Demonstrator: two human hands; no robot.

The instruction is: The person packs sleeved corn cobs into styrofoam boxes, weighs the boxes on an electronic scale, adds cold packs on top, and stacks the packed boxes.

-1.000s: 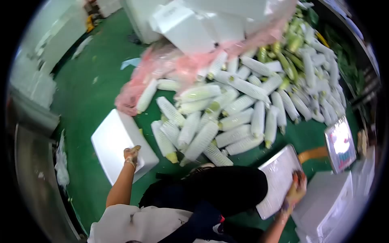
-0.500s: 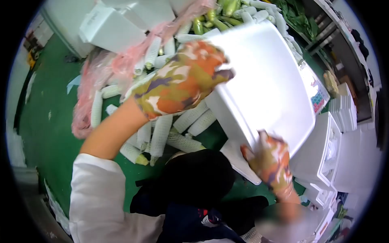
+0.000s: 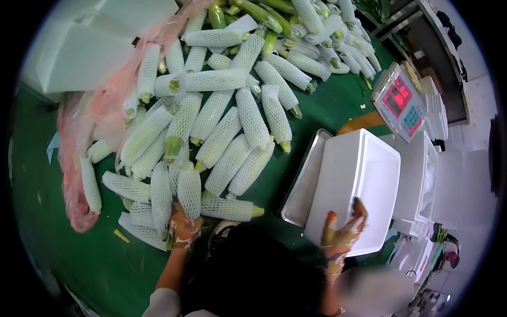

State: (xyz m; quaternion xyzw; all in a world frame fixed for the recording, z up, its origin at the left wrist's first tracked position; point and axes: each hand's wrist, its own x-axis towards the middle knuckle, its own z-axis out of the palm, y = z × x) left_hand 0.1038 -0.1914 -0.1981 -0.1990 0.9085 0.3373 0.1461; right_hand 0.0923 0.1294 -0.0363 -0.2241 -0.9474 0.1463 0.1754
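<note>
My left hand [image 3: 185, 228], in a camouflage-patterned glove, has its fingers closed around the lower end of a zucchini-like vegetable [image 3: 189, 193] in a white foam-net sleeve. Other sleeved vegetables press against it, hiding part of the fingers. My right hand [image 3: 343, 235], gloved the same way, is open with thumb and fingers apart at the near rim of a white foam box [image 3: 338, 185]. No vegetables show inside the box, which sits tilted towards the right on a metal scale platform [image 3: 306, 182].
A scale display [image 3: 398, 100] with red digits stands behind the box. Bare green vegetables [image 3: 259, 16] lie at the back of the pile. Pink plastic film [image 3: 79, 174] and a large foam box [image 3: 100, 47] are at left. More white boxes [image 3: 414, 185] stand at right.
The white box, earlier raised between both hands, now rests on the scale platform. My left hand has moved down to the sleeved vegetables; my right hand has opened near the rim.
</note>
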